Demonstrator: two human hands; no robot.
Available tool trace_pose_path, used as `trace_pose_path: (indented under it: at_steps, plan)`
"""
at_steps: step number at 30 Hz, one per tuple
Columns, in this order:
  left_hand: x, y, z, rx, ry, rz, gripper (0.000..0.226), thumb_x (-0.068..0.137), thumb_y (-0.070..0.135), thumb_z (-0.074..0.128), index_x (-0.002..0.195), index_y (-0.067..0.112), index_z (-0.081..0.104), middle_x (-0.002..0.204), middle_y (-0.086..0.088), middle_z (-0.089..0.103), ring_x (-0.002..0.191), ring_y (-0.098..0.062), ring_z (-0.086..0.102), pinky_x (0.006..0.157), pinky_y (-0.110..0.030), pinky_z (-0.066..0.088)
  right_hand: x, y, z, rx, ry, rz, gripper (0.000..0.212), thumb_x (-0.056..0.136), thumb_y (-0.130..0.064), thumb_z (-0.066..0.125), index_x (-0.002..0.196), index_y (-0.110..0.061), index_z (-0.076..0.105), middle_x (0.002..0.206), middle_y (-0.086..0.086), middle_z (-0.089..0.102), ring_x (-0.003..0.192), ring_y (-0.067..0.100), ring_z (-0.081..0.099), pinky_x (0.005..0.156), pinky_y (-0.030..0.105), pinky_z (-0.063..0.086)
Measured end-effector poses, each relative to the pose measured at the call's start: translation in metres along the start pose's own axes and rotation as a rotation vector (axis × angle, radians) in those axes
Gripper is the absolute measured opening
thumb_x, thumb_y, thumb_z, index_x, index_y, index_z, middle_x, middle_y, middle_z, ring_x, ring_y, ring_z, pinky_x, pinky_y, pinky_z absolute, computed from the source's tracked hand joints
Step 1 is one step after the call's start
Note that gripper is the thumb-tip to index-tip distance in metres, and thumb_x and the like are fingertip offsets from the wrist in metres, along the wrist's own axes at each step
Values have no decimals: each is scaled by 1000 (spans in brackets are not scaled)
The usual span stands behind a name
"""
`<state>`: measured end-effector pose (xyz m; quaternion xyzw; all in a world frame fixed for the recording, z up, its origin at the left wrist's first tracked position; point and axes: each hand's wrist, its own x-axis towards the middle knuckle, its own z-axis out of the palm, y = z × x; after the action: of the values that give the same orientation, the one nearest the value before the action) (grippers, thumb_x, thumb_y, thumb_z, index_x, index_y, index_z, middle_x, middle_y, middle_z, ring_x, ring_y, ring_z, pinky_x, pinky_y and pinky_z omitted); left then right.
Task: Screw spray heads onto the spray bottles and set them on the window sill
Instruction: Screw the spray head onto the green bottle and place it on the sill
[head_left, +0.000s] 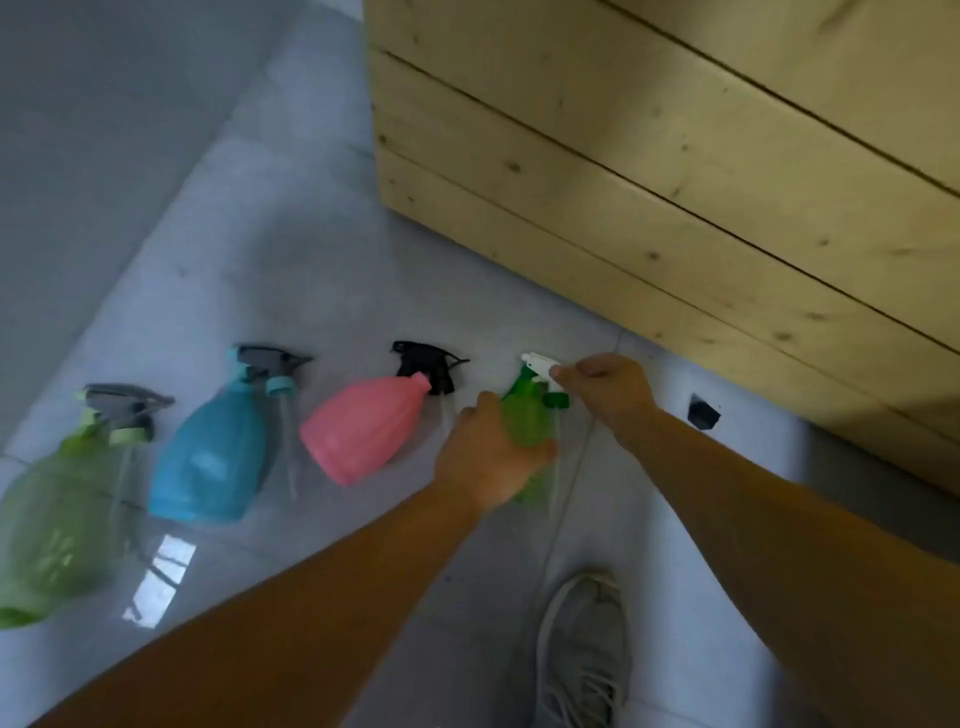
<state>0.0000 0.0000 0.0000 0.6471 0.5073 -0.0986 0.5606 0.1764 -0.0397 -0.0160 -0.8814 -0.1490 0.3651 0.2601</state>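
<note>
Several spray bottles lie in a row on the grey tiled floor. My left hand (488, 462) is wrapped around the dark green bottle (527, 415) at the right end. My right hand (608, 387) pinches the white spray head (537, 364) with its green collar beside that bottle's neck. To the left lie a pink bottle (363, 431) with a black spray head (428, 364), a blue bottle (213, 457) with a grey head (267, 364), and a light green bottle (52, 525) with a grey head (127, 402). Each head rests loose beside its bottle's neck.
A large pale wooden plank box (675, 171) stands close behind the bottles at the right. A small black object (704, 411) lies on the floor by its base. My grey shoe (582, 649) is at the bottom. A grey wall (78, 156) rises at the left.
</note>
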Motion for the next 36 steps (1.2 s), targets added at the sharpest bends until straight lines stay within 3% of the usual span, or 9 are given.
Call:
trace_pose_path:
  at_steps: [5, 10, 14, 17, 19, 26, 30, 33, 36]
  plan:
    - [5, -1, 6, 60, 15, -43, 73, 71, 56, 80, 121, 14, 47, 119, -10, 62, 104, -30, 67, 86, -47, 59, 5, -1, 5, -181, -40, -91, 43, 71, -38, 84, 83, 2, 73, 86, 19, 69, 85, 33, 68, 66, 39, 50]
    - [1, -1, 7, 15, 8, -50, 69, 70, 57, 80, 117, 17, 49, 118, -7, 64, 105, -26, 67, 88, -43, 58, 10, -3, 4, -164, -94, -51, 46, 71, -32, 85, 85, 10, 73, 77, 18, 63, 74, 28, 62, 67, 43, 51]
    - [-10, 3, -2, -88, 12, -10, 59, 69, 51, 82, 108, 19, 50, 111, -4, 68, 101, -23, 69, 89, -43, 58, 11, -15, -3, 67, -164, 85, 31, 74, -20, 84, 90, 2, 70, 97, 19, 68, 89, 28, 67, 85, 47, 58]
    - [-20, 13, -18, -171, -1, 66, 57, 68, 44, 85, 108, 19, 53, 104, -1, 70, 92, -17, 71, 85, -40, 61, 1, -38, -16, 162, -299, 126, 22, 81, -14, 78, 92, -2, 65, 105, 20, 69, 85, 26, 69, 71, 36, 60]
    - [-34, 23, -37, -154, 22, 132, 54, 74, 41, 86, 110, 17, 54, 97, 5, 68, 82, -6, 67, 71, -21, 58, -9, -53, -26, 207, -344, 114, 22, 81, -13, 77, 96, -1, 65, 103, 18, 71, 79, 22, 71, 61, 29, 58]
    - [-114, 51, -112, -192, 127, 290, 64, 72, 44, 88, 123, 21, 55, 98, 8, 66, 84, -6, 67, 76, -29, 60, -72, -130, -73, 239, -385, -110, 21, 84, -12, 75, 99, -2, 66, 93, 15, 75, 69, 16, 72, 69, 31, 61]
    - [-188, 71, -165, -144, 209, 443, 57, 74, 40, 88, 121, 25, 59, 107, 6, 69, 95, -7, 68, 85, -29, 60, -141, -191, -109, 289, -289, -318, 18, 81, -17, 78, 88, -4, 67, 97, 21, 72, 72, 21, 69, 60, 28, 58]
    - [-243, 72, -195, -241, 237, 508, 47, 76, 29, 89, 112, 32, 59, 109, 7, 68, 98, -10, 69, 82, -26, 59, -209, -230, -133, 393, -299, -471, 17, 87, -17, 71, 75, -10, 62, 107, 26, 72, 85, 28, 70, 68, 32, 58]
    - [-293, 64, -217, -321, 227, 547, 47, 74, 22, 91, 111, 30, 64, 116, 0, 72, 94, -15, 74, 78, -35, 63, -282, -262, -157, 500, -317, -646, 20, 95, -17, 61, 76, -10, 59, 105, 24, 72, 91, 29, 69, 73, 33, 57]
